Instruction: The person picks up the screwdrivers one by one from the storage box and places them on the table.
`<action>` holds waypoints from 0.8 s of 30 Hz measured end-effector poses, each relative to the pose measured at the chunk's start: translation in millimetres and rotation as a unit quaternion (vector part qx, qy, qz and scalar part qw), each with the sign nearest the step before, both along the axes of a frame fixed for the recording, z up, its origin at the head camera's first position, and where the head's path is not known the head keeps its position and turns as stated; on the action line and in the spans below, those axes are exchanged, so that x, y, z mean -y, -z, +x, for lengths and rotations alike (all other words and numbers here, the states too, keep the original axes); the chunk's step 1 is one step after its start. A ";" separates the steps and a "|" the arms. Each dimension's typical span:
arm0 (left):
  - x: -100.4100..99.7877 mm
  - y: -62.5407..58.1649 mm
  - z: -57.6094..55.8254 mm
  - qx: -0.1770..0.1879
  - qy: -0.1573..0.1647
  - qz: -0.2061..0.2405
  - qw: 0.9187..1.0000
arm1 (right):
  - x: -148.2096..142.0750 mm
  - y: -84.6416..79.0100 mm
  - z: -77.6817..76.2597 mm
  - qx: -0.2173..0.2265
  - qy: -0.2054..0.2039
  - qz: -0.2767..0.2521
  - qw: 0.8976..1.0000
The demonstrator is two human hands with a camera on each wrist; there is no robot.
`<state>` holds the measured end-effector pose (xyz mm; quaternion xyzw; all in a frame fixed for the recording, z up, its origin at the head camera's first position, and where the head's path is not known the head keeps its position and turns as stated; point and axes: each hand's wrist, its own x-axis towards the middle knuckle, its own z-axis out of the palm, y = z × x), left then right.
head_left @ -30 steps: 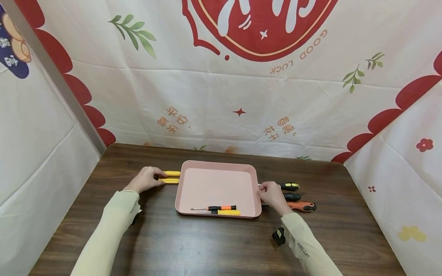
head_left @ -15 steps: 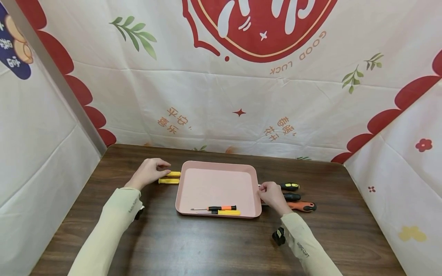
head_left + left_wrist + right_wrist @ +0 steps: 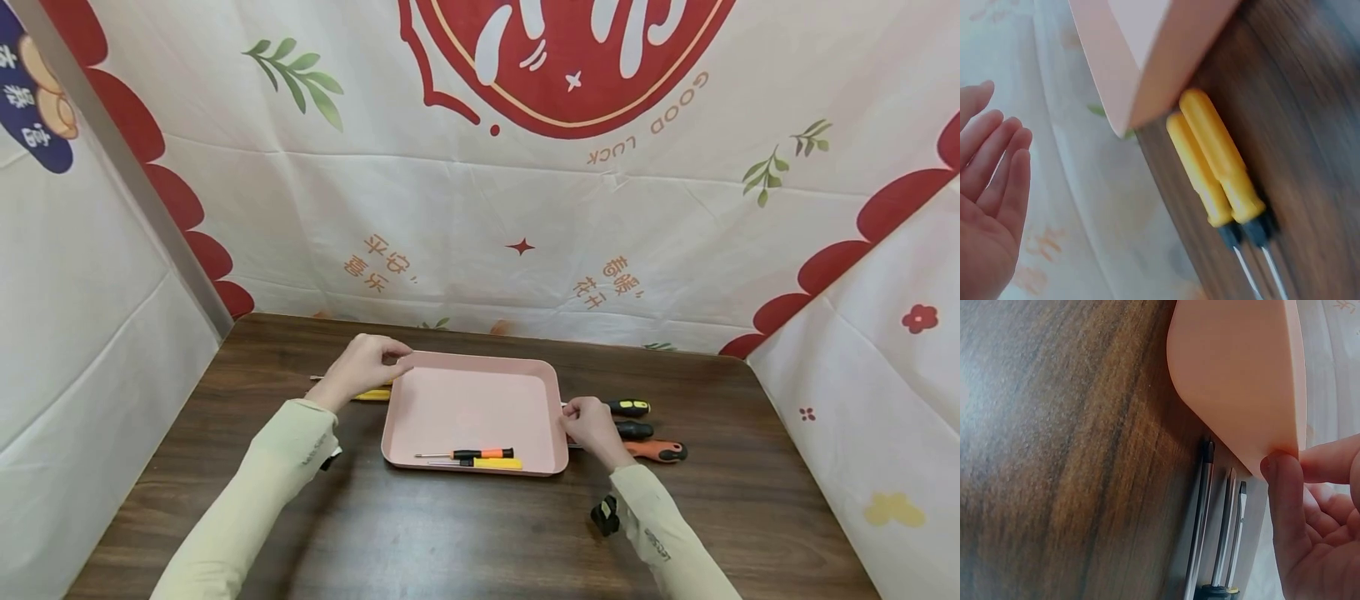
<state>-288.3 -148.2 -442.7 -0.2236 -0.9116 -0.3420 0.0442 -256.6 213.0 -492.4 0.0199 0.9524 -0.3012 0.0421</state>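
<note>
A pink rectangular tray (image 3: 472,400) lies on the table. Its right rim is pinched between the thumb and index finger of my right hand (image 3: 594,427), as the right wrist view (image 3: 1322,506) also shows. My left hand (image 3: 366,367) hovers by the tray's far left corner, fingers loosely extended and holding nothing. In the left wrist view that hand (image 3: 991,187) is apart from the tray wall (image 3: 1166,62). Beneath it, two yellow-handled screwdrivers (image 3: 1210,156) lie side by side with handle ends near the tray. Inside the tray are an orange-and-black screwdriver (image 3: 483,453) and a yellow-handled screwdriver (image 3: 495,463).
Right of the tray lie a black-and-yellow screwdriver (image 3: 628,407), a black-handled screwdriver (image 3: 636,429) and an orange-handled screwdriver (image 3: 657,450), tips toward the tray. The wooden table (image 3: 450,533) meets a printed cloth backdrop (image 3: 465,208) behind, with cloth walls at both sides.
My left hand has left the yellow screwdriver handles and moved right and away from me to the tray's far left corner. My right hand and the tray stay in place.
</note>
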 end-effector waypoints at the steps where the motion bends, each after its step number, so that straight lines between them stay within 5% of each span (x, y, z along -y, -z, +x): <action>1: -4.6 -0.9 0.4 -0.006 0.007 0.001 1.000 | -0.2 0.2 -0.2 -0.001 0.000 0.000 1.000; 13: -53.1 -0.5 7.5 -0.026 0.073 -0.019 0.997 | -1.4 1.4 -1.0 -0.008 0.005 0.005 1.000; 18: -71.5 5.1 13.4 -0.046 0.105 -0.057 0.992 | -2.0 0.7 -1.1 -0.002 0.003 -0.003 1.000; 24: -91.6 10.1 19.5 -0.008 0.144 -0.132 0.981 | -3.1 2.8 -1.1 -0.001 0.002 0.003 1.000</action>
